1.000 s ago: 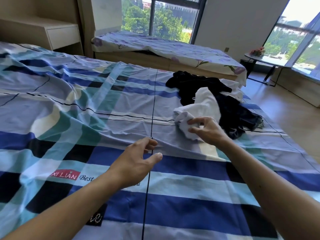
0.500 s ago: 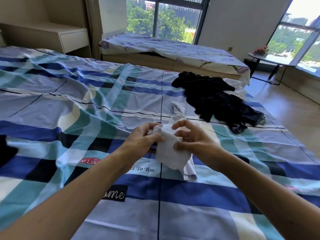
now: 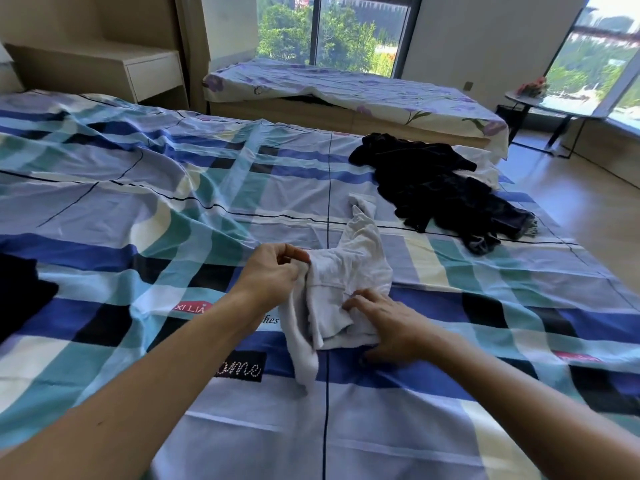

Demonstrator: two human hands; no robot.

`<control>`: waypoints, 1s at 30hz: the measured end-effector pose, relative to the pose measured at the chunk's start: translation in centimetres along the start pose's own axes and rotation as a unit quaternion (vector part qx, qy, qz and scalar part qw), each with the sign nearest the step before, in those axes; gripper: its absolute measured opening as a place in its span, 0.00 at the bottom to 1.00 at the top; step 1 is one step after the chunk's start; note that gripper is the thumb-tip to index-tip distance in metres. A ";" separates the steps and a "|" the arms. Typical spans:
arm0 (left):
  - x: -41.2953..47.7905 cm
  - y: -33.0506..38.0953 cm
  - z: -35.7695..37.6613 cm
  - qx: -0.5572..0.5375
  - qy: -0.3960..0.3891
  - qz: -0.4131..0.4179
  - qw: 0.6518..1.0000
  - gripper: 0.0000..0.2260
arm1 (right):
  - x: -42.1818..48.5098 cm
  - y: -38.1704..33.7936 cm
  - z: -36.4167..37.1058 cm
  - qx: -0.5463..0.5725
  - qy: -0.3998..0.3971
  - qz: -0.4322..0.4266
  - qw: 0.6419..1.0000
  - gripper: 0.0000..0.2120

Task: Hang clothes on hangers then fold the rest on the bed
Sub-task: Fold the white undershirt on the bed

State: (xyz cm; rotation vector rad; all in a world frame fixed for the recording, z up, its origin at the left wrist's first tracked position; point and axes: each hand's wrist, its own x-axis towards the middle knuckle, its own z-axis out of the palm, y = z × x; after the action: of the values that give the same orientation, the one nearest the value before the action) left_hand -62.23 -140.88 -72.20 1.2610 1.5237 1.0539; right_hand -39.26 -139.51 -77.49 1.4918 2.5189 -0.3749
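The white garment (image 3: 349,282) lies crumpled on the checked blue bed cover (image 3: 138,209), in the middle of the near bed, with one end reaching toward the pile of dark clothes (image 3: 436,188), which lies well apart near the far right corner. The left hand (image 3: 273,271) pinches its upper left edge with curled fingers closed on the cloth. The right hand (image 3: 388,323) rests on its lower part with fingers close together on top, but whether the thumb grips the edge from below I cannot tell.
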 end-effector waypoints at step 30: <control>-0.2 3.9 -2.7 0.006 -0.054 0.121 0.991 0.03 | -2.3 -0.8 -11.6 0.531 0.387 -0.032 0.753 0.11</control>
State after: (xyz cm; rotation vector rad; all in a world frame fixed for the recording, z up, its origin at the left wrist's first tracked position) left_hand -63.80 -140.80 -67.69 1.5150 1.3194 1.1117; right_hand -39.22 -138.21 -65.67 2.2607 3.1347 -1.7803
